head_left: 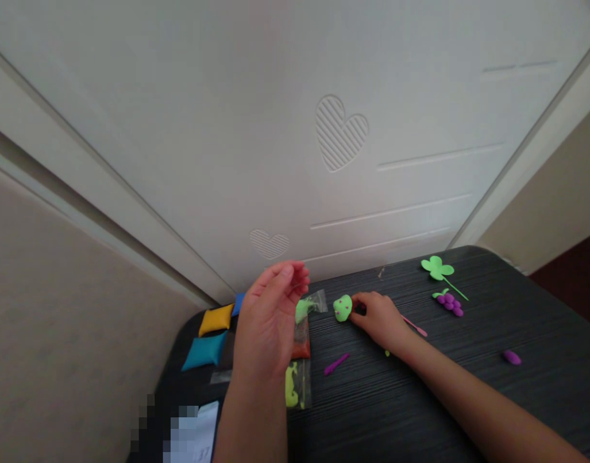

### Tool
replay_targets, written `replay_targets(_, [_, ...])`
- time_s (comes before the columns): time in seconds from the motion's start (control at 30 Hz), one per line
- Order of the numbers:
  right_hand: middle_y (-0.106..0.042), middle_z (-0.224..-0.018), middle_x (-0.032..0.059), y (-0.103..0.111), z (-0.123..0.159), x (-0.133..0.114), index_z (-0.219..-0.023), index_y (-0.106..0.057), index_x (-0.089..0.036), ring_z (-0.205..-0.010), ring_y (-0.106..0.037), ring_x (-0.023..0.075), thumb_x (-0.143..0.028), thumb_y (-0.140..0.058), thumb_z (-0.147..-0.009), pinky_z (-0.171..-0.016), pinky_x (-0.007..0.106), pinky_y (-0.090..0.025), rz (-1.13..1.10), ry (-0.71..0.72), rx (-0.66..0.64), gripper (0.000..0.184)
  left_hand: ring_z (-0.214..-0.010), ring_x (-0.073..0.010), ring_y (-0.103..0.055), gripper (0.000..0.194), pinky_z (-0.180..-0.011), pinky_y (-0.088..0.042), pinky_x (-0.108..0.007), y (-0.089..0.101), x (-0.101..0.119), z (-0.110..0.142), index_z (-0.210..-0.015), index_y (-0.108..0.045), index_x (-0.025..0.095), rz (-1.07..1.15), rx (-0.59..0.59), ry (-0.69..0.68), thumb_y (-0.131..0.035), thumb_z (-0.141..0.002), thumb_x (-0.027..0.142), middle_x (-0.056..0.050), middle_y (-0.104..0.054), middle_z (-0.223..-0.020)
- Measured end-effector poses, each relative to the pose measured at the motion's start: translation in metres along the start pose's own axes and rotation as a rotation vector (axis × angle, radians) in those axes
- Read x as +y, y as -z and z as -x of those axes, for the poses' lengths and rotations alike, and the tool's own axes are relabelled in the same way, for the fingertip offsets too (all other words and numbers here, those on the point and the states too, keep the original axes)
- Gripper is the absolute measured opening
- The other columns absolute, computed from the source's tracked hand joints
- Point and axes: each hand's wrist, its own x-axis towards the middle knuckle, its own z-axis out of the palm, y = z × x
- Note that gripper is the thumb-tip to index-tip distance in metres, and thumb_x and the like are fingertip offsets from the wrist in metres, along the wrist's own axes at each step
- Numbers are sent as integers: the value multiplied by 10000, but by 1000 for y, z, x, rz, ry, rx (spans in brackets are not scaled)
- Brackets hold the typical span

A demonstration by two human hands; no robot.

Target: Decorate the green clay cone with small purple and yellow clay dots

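Observation:
A rounded light green clay piece with small pink dots (pixel 342 308) is gripped from its right side between the thumb and fingers of my right hand (pixel 379 318), low over the dark table. My left hand (pixel 270 315) is raised above the clay packets, palm turned right. Its fingers are loosely curled, and nothing shows in them. Just behind it lies a clear bag with green clay (pixel 304 308), partly hidden. A purple modelling tool (pixel 337 364) rests on the table between my hands. From behind my right wrist sticks out a pink modelling tool (pixel 417 326).
Yellow (pixel 216 319) and teal (pixel 204 351) packets lie at the left, near a bag of yellow-green clay (pixel 292 384) and a phone (pixel 205 431). A green clay clover (pixel 437 268), purple clay grapes (pixel 450 302) and a purple lump (pixel 511 357) are at the right. A white panel (pixel 276 161) stands behind.

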Motion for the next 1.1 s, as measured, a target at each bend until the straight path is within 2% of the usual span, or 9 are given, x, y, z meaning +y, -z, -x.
replay_targets(0.33, [-575,-953,46,5,0,-5,-940,-562,-133,-903,-542,158,-326,-498,-835,-807,377,-440,58,3,16,229,-709,-98,-569,106,-660,-465,-213,2,3,0,-761,-662,139,-20,41,25,-613,-724,225,-19,-636,-751])
replay_targets(0.6, [-577,-895,35,13,2,4,-892,-566,-129,-851,-546,148,-348,-507,-825,-778,363,-443,70,0,-56,237,-714,-102,-572,97,-663,-465,-223,6,10,0,-759,-660,142,14,50,1,-612,-727,221,-18,-635,-756])
replay_targets(0.83, [-577,-903,37,17,3,9,-908,-564,-128,-833,-548,144,-363,-515,-817,-759,351,-448,-16,20,-112,257,-708,-102,-571,82,-666,-459,-236,11,18,1,-748,-656,147,30,66,-51,-600,-733,206,-10,-633,-748])
replay_targets(0.97, [-594,-868,32,33,3,17,-917,-576,-131,-766,-559,131,-359,-546,-791,-708,323,-455,-89,15,-98,262,-694,-94,-565,88,-658,-444,-224,11,19,2,-752,-657,162,-13,61,-84,-595,-739,222,2,-630,-730])
replay_targets(1.1, [-630,-812,34,66,9,19,-902,-613,-173,-703,-570,143,-364,-564,-748,-649,286,-442,-152,-13,21,251,-688,-93,-560,54,-669,-427,-207,-11,24,25,-739,-664,175,-189,54,-155,-635,-709,210,5,-640,-716])
